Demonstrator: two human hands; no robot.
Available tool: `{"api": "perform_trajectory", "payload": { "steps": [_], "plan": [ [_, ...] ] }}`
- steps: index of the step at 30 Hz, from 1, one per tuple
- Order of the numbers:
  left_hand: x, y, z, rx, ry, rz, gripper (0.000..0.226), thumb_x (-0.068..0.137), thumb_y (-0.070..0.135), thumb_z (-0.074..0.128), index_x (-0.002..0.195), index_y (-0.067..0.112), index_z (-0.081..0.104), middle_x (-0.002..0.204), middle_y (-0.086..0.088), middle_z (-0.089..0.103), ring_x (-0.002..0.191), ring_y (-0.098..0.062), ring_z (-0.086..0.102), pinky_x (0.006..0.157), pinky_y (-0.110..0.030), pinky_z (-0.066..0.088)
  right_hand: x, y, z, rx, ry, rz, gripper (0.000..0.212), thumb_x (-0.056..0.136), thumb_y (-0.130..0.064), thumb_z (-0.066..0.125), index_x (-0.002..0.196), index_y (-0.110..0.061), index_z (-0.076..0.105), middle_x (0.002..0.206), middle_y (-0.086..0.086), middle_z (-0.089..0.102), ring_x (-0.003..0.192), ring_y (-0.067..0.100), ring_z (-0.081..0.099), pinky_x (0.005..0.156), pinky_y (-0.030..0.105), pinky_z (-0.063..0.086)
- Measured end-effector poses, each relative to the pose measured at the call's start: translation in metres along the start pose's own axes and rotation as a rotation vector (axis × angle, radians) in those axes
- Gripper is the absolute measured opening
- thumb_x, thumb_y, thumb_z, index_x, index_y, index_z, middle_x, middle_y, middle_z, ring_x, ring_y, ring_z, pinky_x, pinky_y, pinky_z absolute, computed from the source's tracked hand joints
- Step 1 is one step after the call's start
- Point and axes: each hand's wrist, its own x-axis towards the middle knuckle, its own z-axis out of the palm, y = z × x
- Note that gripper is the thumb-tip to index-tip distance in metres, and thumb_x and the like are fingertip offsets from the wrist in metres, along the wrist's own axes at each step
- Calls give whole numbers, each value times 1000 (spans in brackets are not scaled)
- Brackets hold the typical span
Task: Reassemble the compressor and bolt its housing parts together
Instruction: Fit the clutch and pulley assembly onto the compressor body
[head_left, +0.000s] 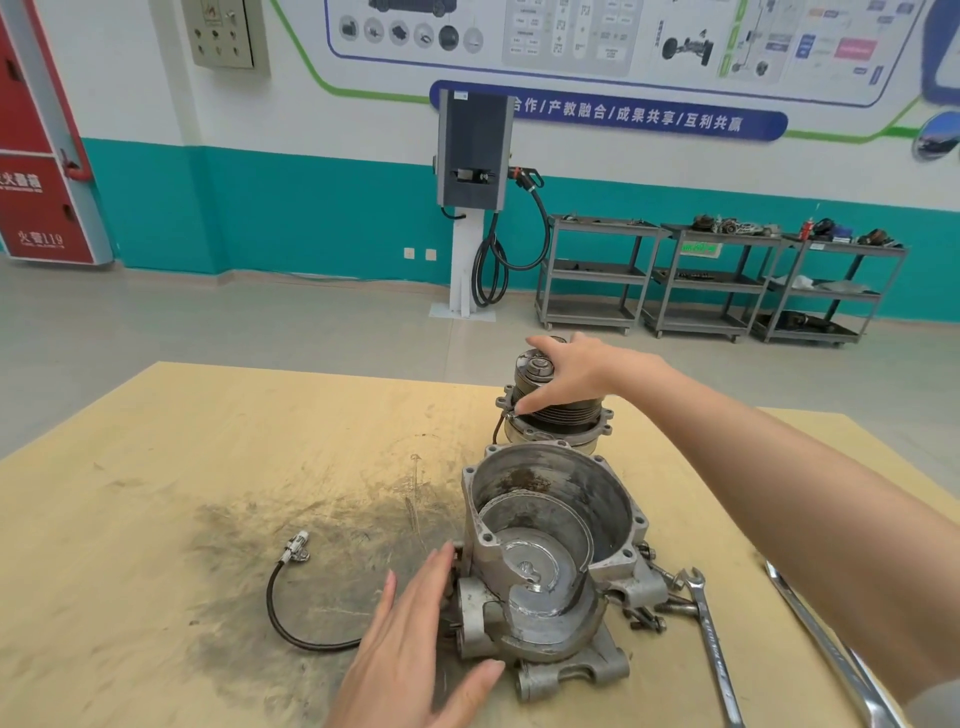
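Observation:
An open aluminium compressor housing (550, 525) stands on the wooden table (208, 467), its bowl facing up with a spiral scroll inside. My left hand (415, 639) rests against its left side with straight fingers, thumb at the lower rim. Behind it sits the pulley and front cover assembly (561, 415), dark grooved pulley on a flanged plate. My right hand (566, 371) reaches over and grips the top of that pulley, fingers curled round it. Loose bolts (660, 608) lie just right of the housing.
A black cable with a white connector (296, 551) lies left of the housing. A spanner (711, 644) and a second one (831, 654) lie at the right near the table edge. A dark oily stain covers the table's middle. Grey carts and a charging post stand beyond.

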Motion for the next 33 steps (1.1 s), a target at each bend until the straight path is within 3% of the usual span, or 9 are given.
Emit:
{"api": "perform_trajectory", "payload": {
  "steps": [2, 5, 7, 11, 14, 19, 24, 27, 33],
  "plan": [
    [-2, 2, 0, -14, 79, 38, 102, 61, 97, 7, 143, 39, -11, 152, 25, -2, 117, 29, -33, 102, -2, -22, 1, 0, 0, -40, 27, 7, 101, 68, -77, 62, 150, -39, 16, 144, 18, 34, 129, 40, 39, 98, 50, 42],
    [-2, 2, 2, 10, 152, 147, 85, 88, 75, 25, 146, 14, 32, 143, 4, 41, 138, 15, -10, 106, -6, 18, -1, 2, 0, -121, 74, -4, 92, 71, -75, 56, 148, -39, 20, 141, 17, 39, 127, 39, 42, 94, 47, 41],
    [0, 4, 3, 86, 194, 179, 82, 90, 71, 26, 142, 9, 37, 137, 1, 48, 140, 10, -7, 103, -11, 27, -1, 4, 2, -148, 104, -23, 90, 72, -74, 54, 148, -39, 21, 139, 17, 41, 126, 39, 42, 91, 46, 41],
    [-1, -1, 6, -145, 253, 121, 94, 78, 82, 39, 151, 32, 10, 151, 9, 34, 145, 2, 7, 117, -16, 7, -2, 7, 6, -172, 137, -45, 88, 73, -74, 51, 149, -41, 20, 137, 19, 42, 126, 39, 42, 89, 46, 42],
    [2, 1, -3, -377, 197, 38, 108, 61, 91, 49, 146, 52, -6, 157, 25, 8, 148, -7, 9, 120, -47, 10, 0, 8, 5, -194, 115, -53, 89, 74, -75, 49, 149, -42, 17, 139, 19, 40, 127, 39, 40, 91, 47, 42],
    [33, 13, -50, -191, 68, 309, 96, 67, 84, 53, 146, 54, 7, 157, 27, -12, 145, 2, -10, 112, -52, 4, 3, 8, 7, -201, 111, -51, 89, 73, -76, 48, 149, -43, 15, 141, 19, 38, 129, 40, 38, 92, 48, 41],
    [76, 14, -84, -63, -231, 460, 47, 79, 69, 52, 111, 36, 61, 155, 31, 5, 144, 5, -10, 121, -47, 5, 3, 8, 9, -198, 126, -43, 89, 73, -77, 47, 149, -43, 16, 143, 19, 38, 130, 40, 37, 93, 48, 41],
    [80, 10, -78, -123, -224, 511, 30, 80, 56, 62, 86, 26, 62, 154, 22, 25, 146, 1, 2, 121, -48, 8, 2, 8, 8, -190, 128, -45, 89, 72, -77, 47, 149, -44, 16, 143, 18, 38, 131, 39, 36, 93, 49, 40],
    [65, 11, -69, -145, -5, 538, 28, 78, 51, 67, 76, 23, 62, 140, 15, 50, 144, -5, 25, 119, -52, 13, 0, 8, 7, -182, 125, -63, 88, 73, -75, 49, 149, -45, 16, 143, 17, 39, 132, 38, 36, 93, 48, 40]
  ]
}}
